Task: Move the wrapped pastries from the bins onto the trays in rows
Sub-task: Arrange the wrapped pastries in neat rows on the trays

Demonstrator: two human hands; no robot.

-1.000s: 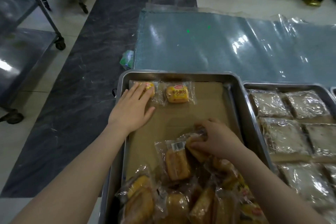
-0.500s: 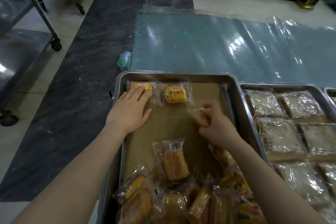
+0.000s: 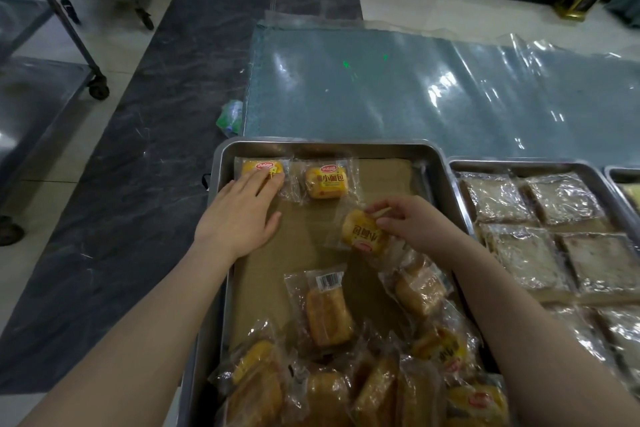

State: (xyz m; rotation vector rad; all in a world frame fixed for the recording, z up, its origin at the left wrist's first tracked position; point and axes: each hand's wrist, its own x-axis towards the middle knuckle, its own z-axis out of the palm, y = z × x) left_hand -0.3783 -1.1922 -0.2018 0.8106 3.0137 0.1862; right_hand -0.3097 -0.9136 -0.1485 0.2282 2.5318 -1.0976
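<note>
A steel tray (image 3: 325, 148) lined with brown paper lies on the floor in front of me. Two wrapped yellow pastries lie side by side along its far edge: the left one (image 3: 257, 167) and the second one (image 3: 326, 182). My left hand (image 3: 240, 215) rests flat on the paper, its fingertips on the left pastry. My right hand (image 3: 412, 222) pinches a third wrapped pastry (image 3: 362, 233), label upside down, just below and right of the second one. A loose heap of wrapped pastries (image 3: 329, 314) fills the tray's near half.
A second steel tray (image 3: 512, 163) to the right holds rows of plastic-wrapped square pastries. A clear plastic sheet (image 3: 433, 87) covers the floor beyond the trays. A small green wrapper (image 3: 230, 117) lies by the sheet's corner. A wheeled metal rack (image 3: 98, 90) stands at the far left.
My right hand picked a wrapped pastry out of the heap and carried it up the tray toward the far row. My left hand stayed on the left pastry.
</note>
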